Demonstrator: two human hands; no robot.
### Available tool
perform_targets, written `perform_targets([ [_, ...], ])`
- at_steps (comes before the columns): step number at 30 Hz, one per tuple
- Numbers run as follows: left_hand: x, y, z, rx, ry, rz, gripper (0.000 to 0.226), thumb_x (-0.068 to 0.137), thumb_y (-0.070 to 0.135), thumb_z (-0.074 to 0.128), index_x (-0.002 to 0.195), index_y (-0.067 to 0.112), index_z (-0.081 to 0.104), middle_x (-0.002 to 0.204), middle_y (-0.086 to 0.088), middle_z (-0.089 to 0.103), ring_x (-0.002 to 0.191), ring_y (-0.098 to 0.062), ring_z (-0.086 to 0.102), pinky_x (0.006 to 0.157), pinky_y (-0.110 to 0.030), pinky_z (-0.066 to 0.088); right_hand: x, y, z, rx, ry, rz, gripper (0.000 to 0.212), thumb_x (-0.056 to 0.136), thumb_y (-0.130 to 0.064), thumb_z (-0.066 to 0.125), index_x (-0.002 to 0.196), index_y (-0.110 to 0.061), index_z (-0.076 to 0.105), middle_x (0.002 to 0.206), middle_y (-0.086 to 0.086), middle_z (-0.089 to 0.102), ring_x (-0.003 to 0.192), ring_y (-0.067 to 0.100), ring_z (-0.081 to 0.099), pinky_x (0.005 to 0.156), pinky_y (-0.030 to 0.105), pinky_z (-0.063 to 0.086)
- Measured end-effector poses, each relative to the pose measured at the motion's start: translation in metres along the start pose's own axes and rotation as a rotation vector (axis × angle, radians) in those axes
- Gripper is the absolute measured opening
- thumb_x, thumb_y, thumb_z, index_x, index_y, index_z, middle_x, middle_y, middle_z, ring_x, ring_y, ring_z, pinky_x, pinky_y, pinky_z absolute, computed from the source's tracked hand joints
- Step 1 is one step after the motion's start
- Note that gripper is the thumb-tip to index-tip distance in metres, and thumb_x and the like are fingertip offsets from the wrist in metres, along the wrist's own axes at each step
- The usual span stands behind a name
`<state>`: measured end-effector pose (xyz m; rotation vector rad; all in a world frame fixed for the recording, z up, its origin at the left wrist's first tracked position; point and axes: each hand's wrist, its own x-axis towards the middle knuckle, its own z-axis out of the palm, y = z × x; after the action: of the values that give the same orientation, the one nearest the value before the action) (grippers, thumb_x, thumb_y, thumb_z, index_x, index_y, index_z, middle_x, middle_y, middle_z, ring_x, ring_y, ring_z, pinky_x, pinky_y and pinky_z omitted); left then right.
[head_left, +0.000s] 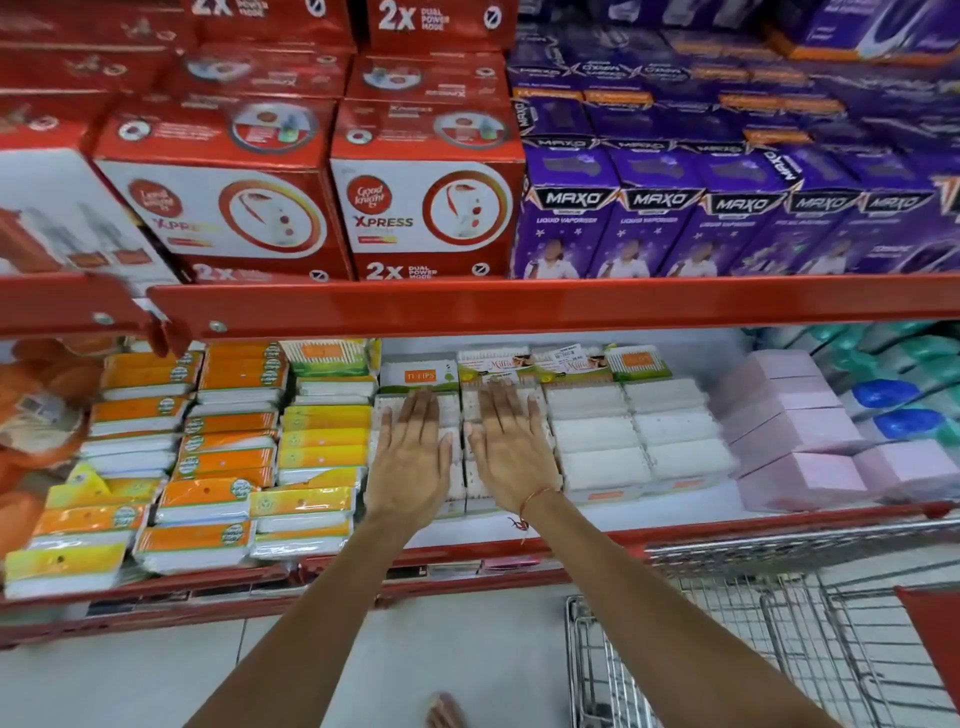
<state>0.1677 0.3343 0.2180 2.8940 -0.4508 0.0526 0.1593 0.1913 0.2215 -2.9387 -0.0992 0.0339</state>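
Both my hands reach into the lower shelf of a store rack. My left hand (413, 457) lies flat, fingers straight, on a row of clear packs of cotton buds (452, 483). My right hand (511, 447) lies flat beside it on the neighbouring row, fingers straight, with a red thread round the wrist. Neither hand holds anything. More white cotton bud packs (634, 436) stand in rows to the right of my hands.
Orange and yellow packs (223, 457) fill the shelf's left side, pink boxes (800, 441) the right. A red shelf beam (519, 306) runs above my hands, with red boxes (426, 208) and purple boxes (660, 218) on it. A wire shopping cart (753, 639) stands at lower right.
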Motion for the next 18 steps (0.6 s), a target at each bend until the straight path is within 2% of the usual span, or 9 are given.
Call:
perform_targets([
  [3,0.005,0.012,-0.005,-0.053,0.006,0.018,0.068,0.091,0.038,0.006,0.145,0.001,0.026,0.154,-0.016,0.03,0.146,-0.025,0.021,0.121,-0.039,-0.003,-0.002,0.011,-0.005,0.072,0.055,-0.006,0.066,0.093,-0.043,0.005,0.15,-0.009,0.008,0.161,0.006,0.005,0.148,0.016,-0.005,0.12,0.038,-0.011],
  [6,0.018,0.049,-0.01,-0.108,0.017,0.073,0.068,0.091,0.036,0.004,0.146,0.002,0.024,0.155,-0.014,0.028,0.146,-0.022,0.02,0.122,-0.039,-0.001,-0.009,0.042,-0.021,0.144,0.145,0.087,0.065,0.094,-0.042,0.006,0.15,-0.012,0.013,0.16,0.003,0.01,0.148,0.014,0.001,0.122,0.039,-0.003],
  [9,0.03,0.099,-0.009,-0.165,0.018,0.14,0.065,0.092,0.034,0.01,0.145,0.001,0.028,0.153,-0.015,0.032,0.145,-0.024,0.025,0.123,-0.037,-0.002,-0.015,0.097,-0.039,0.088,0.185,0.196,0.067,0.089,-0.037,0.005,0.149,-0.01,0.016,0.159,0.005,0.015,0.148,0.018,0.008,0.12,0.039,0.0],
  [13,0.038,0.156,0.005,-0.194,-0.062,0.218,0.07,0.089,0.038,0.002,0.146,0.003,0.023,0.155,-0.015,0.027,0.146,-0.025,0.019,0.119,-0.038,-0.003,-0.025,0.166,-0.052,-0.005,0.106,0.285,0.073,0.084,-0.04,0.0,0.149,-0.01,0.017,0.159,0.007,0.015,0.148,0.02,0.009,0.12,0.042,0.001],
  [18,0.045,0.183,0.027,-0.119,-0.125,0.198,0.078,0.085,0.042,-0.007,0.148,0.003,0.015,0.158,-0.014,0.018,0.148,-0.025,0.01,0.117,-0.04,-0.01,-0.039,0.189,-0.044,-0.001,0.003,0.2,0.076,0.084,-0.047,-0.007,0.149,-0.01,0.005,0.16,0.009,0.003,0.148,0.022,-0.002,0.122,0.039,-0.001],
])
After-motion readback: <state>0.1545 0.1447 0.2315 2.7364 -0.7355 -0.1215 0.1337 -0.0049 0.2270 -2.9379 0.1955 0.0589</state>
